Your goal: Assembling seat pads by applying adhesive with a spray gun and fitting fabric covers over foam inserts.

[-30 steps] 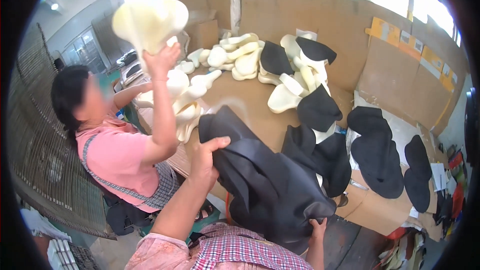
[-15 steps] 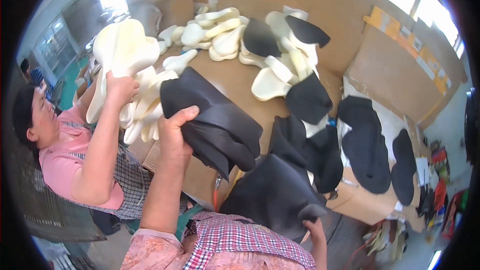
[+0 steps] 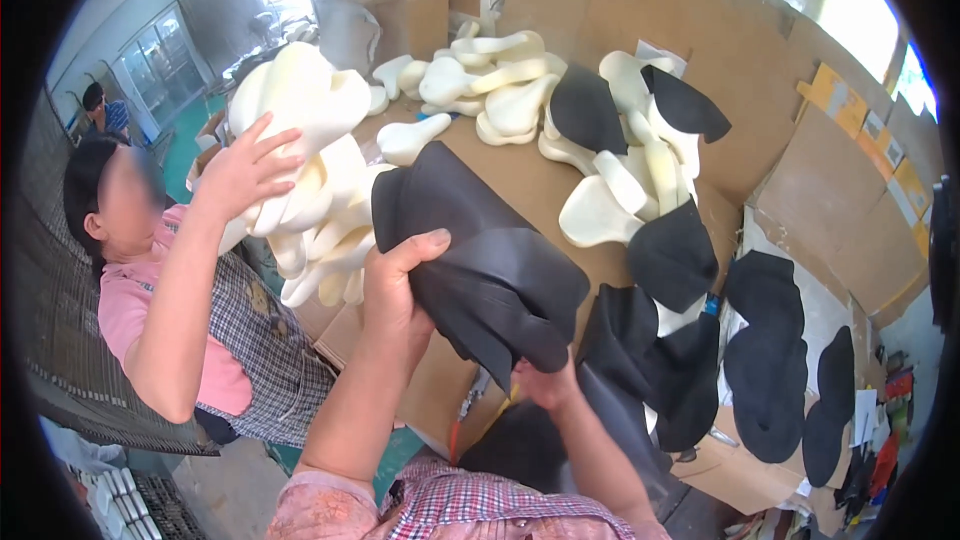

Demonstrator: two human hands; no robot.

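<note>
My left hand [image 3: 395, 290] is closed on a folded black saddle cover [image 3: 485, 260] of smooth, leather-like material, with the thumb lying on top. Beneath the cover's lower edge, my right hand [image 3: 548, 380] has curled fingers against the material, its fingertips partly hidden. Below it, a large black sheet [image 3: 610, 430] hangs close to my right forearm. More black covers [image 3: 672, 255] lie on the right of the table, some resting on cream foam saddle pads [image 3: 600, 210].
To my left, a co-worker [image 3: 200, 320] in a checked apron holds a stack of cream foam pads [image 3: 300, 100]. Further pads [image 3: 490, 85] are heaped at the table's back. Cardboard panels [image 3: 850, 190] wall the far side; black shaped pieces [image 3: 765, 360] lie at the right.
My right hand has let go of the large black sheet and moved up-left to the folded cover. The co-worker's near hand has opened against the pads. The view has shifted left.
</note>
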